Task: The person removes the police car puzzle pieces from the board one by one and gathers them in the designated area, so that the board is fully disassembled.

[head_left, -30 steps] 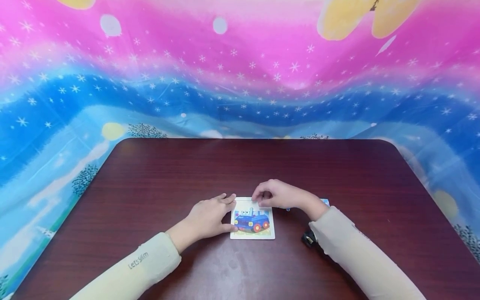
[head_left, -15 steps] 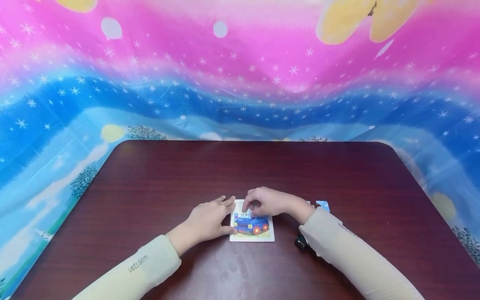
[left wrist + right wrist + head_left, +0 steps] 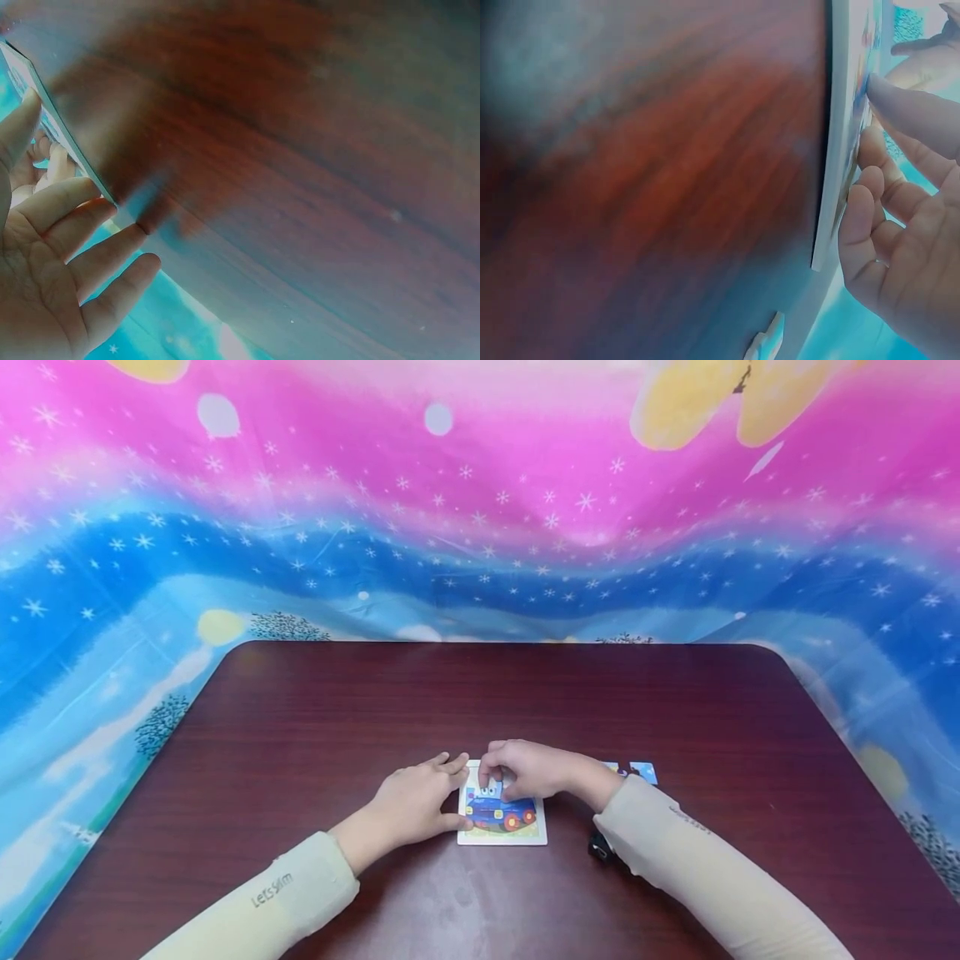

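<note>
A square jigsaw puzzle board with a white rim lies on the table, its picture showing a blue car with eyes and red wheels. My left hand rests at the board's left side, thumb and fingers spread and touching the rim. Over the upper part of the picture, my right hand has curled fingers and thumb that pinch a puzzle piece, which they mostly hide. In the right wrist view, the thumb and fingertips of that hand touch the face of the board.
Right of the board, partly behind the right forearm, lie loose puzzle pieces. A black device sits under the right wrist. The dark wooden table reaches back to a patterned pink and blue cloth.
My right hand has moved left and slightly nearer over the board, from its upper right toward the eyes in the picture. The left hand stays at the left rim.
</note>
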`<action>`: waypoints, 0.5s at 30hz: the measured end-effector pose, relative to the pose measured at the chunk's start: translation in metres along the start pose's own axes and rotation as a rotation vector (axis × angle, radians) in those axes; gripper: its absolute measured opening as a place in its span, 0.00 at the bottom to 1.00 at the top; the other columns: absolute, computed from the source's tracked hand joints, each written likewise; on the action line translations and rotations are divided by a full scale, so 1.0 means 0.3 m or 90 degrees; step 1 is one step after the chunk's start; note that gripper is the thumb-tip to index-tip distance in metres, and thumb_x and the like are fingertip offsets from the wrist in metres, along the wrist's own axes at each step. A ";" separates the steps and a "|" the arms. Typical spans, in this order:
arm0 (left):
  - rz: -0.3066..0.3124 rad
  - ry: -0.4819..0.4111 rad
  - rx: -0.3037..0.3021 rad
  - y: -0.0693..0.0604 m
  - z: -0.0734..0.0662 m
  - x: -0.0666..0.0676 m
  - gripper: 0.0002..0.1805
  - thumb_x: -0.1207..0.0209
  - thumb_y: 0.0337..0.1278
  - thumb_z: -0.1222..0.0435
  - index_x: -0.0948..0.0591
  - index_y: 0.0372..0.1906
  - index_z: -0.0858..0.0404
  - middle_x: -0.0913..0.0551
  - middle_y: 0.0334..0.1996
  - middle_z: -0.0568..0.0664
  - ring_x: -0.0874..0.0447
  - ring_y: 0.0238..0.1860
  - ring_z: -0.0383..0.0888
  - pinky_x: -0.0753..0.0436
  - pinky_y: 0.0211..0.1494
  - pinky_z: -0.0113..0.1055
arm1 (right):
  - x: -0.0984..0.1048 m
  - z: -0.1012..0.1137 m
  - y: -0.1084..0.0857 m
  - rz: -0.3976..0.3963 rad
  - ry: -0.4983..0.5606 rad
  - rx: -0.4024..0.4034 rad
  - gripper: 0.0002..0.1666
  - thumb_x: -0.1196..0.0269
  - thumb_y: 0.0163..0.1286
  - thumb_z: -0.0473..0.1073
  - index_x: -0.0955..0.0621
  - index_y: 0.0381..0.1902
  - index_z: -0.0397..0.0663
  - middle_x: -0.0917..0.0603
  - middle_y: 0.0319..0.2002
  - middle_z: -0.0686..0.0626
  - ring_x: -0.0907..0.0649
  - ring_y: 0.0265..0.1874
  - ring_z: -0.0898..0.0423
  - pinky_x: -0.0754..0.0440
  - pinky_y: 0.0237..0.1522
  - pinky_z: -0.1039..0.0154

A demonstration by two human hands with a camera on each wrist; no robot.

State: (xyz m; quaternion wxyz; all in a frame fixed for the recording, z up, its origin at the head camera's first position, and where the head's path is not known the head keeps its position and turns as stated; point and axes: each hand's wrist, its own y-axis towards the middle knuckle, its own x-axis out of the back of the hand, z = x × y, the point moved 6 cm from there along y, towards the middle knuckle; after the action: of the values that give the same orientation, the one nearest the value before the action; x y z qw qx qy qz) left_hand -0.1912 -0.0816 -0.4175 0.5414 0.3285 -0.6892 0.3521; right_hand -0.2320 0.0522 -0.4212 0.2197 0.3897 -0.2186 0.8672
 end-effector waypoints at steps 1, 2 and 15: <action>0.000 0.001 0.001 0.000 0.000 0.000 0.40 0.32 0.50 0.41 0.23 0.67 0.55 0.27 0.70 0.48 0.29 0.71 0.52 0.17 0.55 0.52 | 0.000 0.001 0.001 -0.003 -0.003 0.003 0.14 0.32 0.58 0.30 0.18 0.41 0.49 0.24 0.34 0.50 0.26 0.33 0.58 0.27 0.39 0.70; -0.001 0.001 0.001 0.000 0.001 0.001 0.40 0.32 0.50 0.41 0.23 0.67 0.55 0.27 0.70 0.48 0.29 0.71 0.52 0.17 0.55 0.52 | -0.001 0.001 0.001 -0.007 -0.004 0.006 0.14 0.32 0.58 0.30 0.18 0.41 0.49 0.24 0.34 0.50 0.26 0.33 0.58 0.27 0.38 0.70; -0.003 -0.008 0.003 0.002 0.003 -0.002 0.40 0.31 0.49 0.42 0.23 0.67 0.54 0.26 0.70 0.48 0.30 0.72 0.52 0.17 0.55 0.53 | -0.005 -0.001 0.009 -0.014 0.008 -0.008 0.13 0.31 0.57 0.29 0.18 0.38 0.48 0.25 0.33 0.50 0.27 0.32 0.58 0.28 0.38 0.69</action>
State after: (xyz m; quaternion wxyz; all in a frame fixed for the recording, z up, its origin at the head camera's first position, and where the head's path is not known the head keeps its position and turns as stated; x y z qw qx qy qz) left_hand -0.1921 -0.0820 -0.4182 0.5373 0.3331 -0.6910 0.3505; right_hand -0.2327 0.0498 -0.4230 0.2332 0.3855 -0.2185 0.8656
